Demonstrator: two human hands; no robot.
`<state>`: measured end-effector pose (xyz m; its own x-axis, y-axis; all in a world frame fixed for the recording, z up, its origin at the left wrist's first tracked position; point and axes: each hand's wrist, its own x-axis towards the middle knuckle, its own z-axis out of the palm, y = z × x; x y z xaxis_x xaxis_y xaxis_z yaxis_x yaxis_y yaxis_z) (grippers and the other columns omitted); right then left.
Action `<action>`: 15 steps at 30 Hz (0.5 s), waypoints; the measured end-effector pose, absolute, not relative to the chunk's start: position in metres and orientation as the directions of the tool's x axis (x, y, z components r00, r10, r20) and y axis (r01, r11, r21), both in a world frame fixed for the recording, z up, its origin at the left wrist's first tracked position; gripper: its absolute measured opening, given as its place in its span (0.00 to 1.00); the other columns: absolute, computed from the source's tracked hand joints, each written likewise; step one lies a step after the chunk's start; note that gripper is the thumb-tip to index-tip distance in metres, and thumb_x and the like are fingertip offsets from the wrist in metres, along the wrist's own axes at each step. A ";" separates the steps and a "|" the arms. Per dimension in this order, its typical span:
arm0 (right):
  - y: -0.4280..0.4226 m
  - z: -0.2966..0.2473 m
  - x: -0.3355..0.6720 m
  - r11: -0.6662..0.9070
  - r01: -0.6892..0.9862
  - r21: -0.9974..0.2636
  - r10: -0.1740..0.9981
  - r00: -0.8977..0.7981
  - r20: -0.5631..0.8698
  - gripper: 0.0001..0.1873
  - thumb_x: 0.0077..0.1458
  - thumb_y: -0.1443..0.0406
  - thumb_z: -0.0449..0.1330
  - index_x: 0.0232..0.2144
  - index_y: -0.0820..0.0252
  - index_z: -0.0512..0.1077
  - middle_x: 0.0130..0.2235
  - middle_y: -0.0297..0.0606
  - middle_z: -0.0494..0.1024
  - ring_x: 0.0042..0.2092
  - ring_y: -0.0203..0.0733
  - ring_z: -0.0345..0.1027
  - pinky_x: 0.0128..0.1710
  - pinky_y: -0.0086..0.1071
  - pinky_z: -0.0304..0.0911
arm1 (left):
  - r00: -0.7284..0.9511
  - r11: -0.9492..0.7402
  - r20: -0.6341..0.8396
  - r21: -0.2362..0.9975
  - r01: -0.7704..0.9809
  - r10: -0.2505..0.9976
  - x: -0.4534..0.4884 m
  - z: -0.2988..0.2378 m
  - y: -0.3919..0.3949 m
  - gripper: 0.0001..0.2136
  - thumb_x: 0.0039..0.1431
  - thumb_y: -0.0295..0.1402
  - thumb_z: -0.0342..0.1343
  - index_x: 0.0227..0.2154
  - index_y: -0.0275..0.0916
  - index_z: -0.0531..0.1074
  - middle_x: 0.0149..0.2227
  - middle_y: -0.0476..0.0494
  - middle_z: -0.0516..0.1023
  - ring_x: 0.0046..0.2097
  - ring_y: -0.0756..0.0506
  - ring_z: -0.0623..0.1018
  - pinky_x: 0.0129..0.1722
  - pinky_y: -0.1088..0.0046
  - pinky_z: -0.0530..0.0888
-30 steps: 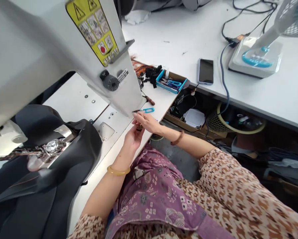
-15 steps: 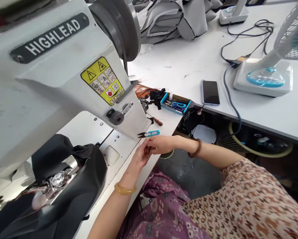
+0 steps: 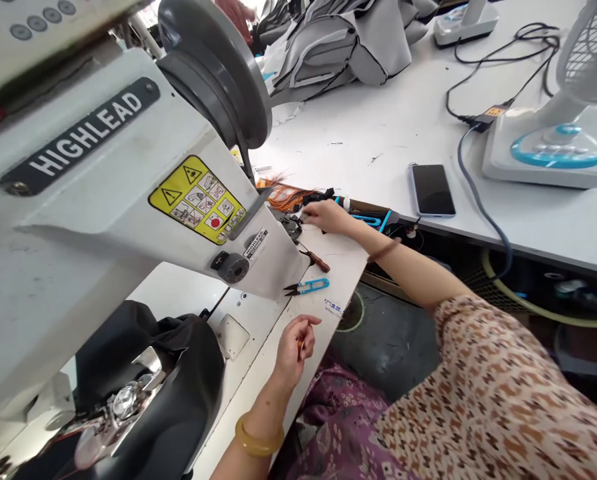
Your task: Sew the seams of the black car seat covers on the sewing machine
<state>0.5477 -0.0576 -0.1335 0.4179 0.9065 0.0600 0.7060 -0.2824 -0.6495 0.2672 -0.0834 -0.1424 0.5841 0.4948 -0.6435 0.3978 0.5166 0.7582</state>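
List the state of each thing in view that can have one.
Left hand, curled around a small orange thing
Right hand, fingers bent; whether it holds anything is unclear
Blue snips, lying with blades apart
Phone, face up, screen dark
Fan, running or stopped unclear
Black fabric, bunched

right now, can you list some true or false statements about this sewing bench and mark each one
1. The left hand holds a small orange item. True.
2. The thread snips with a blue loop handle and dark blades are gripped in the right hand. False: they lie on the white tabletop; the right hand is by a cluster of small dark parts.
3. A yellow warning label is on the white metal sewing machine. True.
4. The flat rectangular smartphone with a dark screen is left of the sewing machine in the picture. False: it lies to the right.
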 end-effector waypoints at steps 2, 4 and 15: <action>-0.024 -0.140 0.561 -0.413 0.696 -0.587 0.832 0.551 0.068 0.15 0.57 0.66 0.54 0.41 0.68 0.75 0.42 0.51 0.78 0.45 0.48 0.70 0.44 0.33 0.59 | 0.578 0.390 -0.572 0.820 0.419 0.582 0.264 -0.144 -0.089 0.13 0.54 0.43 0.52 0.30 0.37 0.67 0.15 0.60 0.52 0.17 0.56 0.49 0.17 0.79 0.47; 0.002 -0.147 0.566 -0.438 0.687 -0.580 0.819 0.571 0.059 0.15 0.57 0.67 0.53 0.41 0.71 0.75 0.43 0.55 0.77 0.46 0.51 0.70 0.44 0.35 0.60 | 0.584 0.262 -0.507 0.851 0.454 0.634 0.260 -0.145 -0.091 0.15 0.55 0.47 0.52 0.32 0.39 0.65 0.17 0.60 0.52 0.19 0.55 0.50 0.19 0.78 0.48; 0.028 -0.172 0.560 -0.400 0.699 -0.592 0.859 0.511 0.023 0.15 0.59 0.65 0.50 0.39 0.70 0.74 0.44 0.55 0.77 0.47 0.52 0.71 0.43 0.34 0.62 | 0.604 -0.273 -0.289 0.694 0.666 0.743 0.248 -0.178 -0.080 0.08 0.59 0.39 0.49 0.26 0.43 0.62 0.22 0.51 0.65 0.26 0.47 0.66 0.30 0.73 0.58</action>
